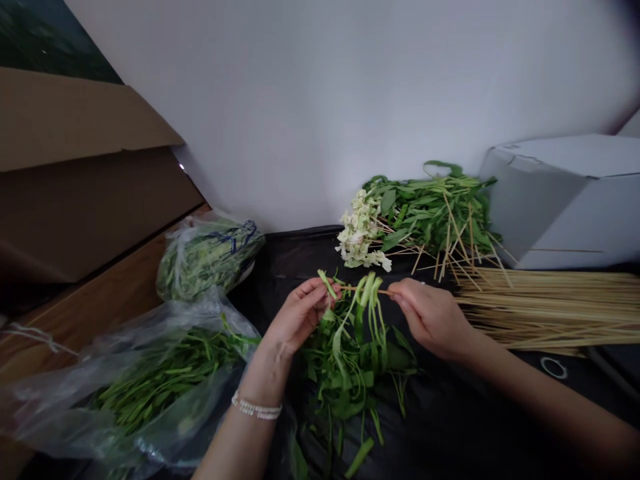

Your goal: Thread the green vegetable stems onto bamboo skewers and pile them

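Observation:
Between my two hands a thin bamboo skewer [387, 292] lies nearly level. My right hand [433, 319] pinches its right end. Several pale green stems of a leafy vegetable [369, 291] are threaded on the skewer, their leaves hanging down. My left hand [299, 312] is closed at the other end, with a short green stem [327, 284] between its fingers; the skewer's tip is hard to make out there. Below my hands a loose pile of leafy greens [345, 387] lies on the black cover [450, 413].
Finished-looking skewers of greens [420, 207] and white florets [361, 230] lie at the back. Bare skewers [545, 310] are stacked at right, beside a white box [565, 200]. Plastic bags of greens [207, 257] and an open bag [200, 400] sit left, near a cardboard box [90, 200].

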A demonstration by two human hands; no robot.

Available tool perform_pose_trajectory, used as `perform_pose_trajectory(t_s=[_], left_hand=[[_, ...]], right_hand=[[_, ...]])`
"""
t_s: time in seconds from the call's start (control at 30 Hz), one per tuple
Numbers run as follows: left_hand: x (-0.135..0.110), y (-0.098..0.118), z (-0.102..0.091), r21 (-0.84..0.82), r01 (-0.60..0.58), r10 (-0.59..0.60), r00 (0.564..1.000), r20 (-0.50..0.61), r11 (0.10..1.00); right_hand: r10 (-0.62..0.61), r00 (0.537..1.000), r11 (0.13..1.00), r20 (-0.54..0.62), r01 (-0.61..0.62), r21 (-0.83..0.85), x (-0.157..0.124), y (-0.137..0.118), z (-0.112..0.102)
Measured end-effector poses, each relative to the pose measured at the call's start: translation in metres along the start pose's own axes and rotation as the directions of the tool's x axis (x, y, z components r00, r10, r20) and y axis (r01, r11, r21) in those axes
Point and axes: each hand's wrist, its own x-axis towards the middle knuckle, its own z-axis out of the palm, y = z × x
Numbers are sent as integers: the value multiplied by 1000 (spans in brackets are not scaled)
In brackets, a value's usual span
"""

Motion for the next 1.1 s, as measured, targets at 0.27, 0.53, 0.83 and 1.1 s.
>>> perform_pose_trajectory(t_s=[0.27,0.53,0.83,1.1], left_hand=[[-3,-27,-8,-111,10,-17,998,-68,994],[-6,-24,-8,-108,-37,28,996,-84,994],[-6,-27,-8,-87,-39,29,992,-122,995],[-7,-28,-5,-91,-43,29,990,-140,995]], right_hand=[[-3,988,996,155,17,-90,-3,2,6],[-7,985,995,175,24,-101,-6,3,10],[-18,986,994,165,34,-100,-6,1,11],[-11,983,992,184,35,-125,-8,-1,13]])
